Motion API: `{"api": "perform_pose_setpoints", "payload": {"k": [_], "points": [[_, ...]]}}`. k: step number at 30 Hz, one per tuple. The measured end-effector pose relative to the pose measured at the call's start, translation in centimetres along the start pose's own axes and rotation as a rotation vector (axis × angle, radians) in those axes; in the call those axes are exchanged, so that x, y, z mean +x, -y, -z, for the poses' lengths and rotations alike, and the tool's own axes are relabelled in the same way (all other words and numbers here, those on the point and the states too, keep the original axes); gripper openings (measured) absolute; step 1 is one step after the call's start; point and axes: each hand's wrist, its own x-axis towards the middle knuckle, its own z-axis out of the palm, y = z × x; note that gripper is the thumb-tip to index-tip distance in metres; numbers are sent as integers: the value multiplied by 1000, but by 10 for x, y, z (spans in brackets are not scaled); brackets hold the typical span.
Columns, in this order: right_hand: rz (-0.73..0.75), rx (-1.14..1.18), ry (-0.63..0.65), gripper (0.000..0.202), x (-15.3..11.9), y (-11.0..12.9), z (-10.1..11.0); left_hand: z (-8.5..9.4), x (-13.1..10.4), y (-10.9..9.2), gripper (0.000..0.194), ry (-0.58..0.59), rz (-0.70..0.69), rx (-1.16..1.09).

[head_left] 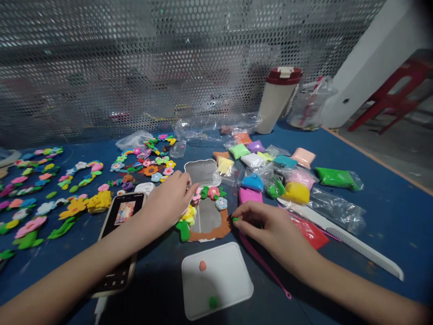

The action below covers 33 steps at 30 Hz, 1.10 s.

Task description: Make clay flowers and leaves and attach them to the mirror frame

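Observation:
A small mirror lies at the centre, its frame covered with brown clay and clay flowers along the top and left. My left hand rests at the frame's upper left, fingers bent together; what they hold, if anything, is hidden. At the right edge of the frame, my right hand pinches a small piece of green clay between thumb and forefinger. Below the mirror lies a white plastic lid bearing a pink clay piece and a green one.
A phone lies under my left forearm. Clay flower rings cover the left side. Bagged clay, a white comb and a pink strap are on the right. A cup stands behind.

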Motion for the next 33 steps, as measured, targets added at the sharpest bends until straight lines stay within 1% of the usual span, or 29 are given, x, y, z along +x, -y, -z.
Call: {"api": "perform_pose_setpoints", "payload": {"k": [3,9,17,23,27,33], "points": [[-5,-8,-32,8,1,1,1,2,-3,0,28,22,102,31],[-30,12,-80,7,1,0,-2,7,-3,-3,29,152,108,-77],[-59,35,-72,7,-4,-2,-6,12,0,8,34,219,135,-172],[-113,120,-67,5,-6,-2,-6,12,3,14,36,285,174,-210],[-113,157,-52,4,-6,-4,-8,14,4,13,36,336,177,-241],[-122,161,-37,4,-6,-7,-9,15,3,8,38,365,214,-235]]}}
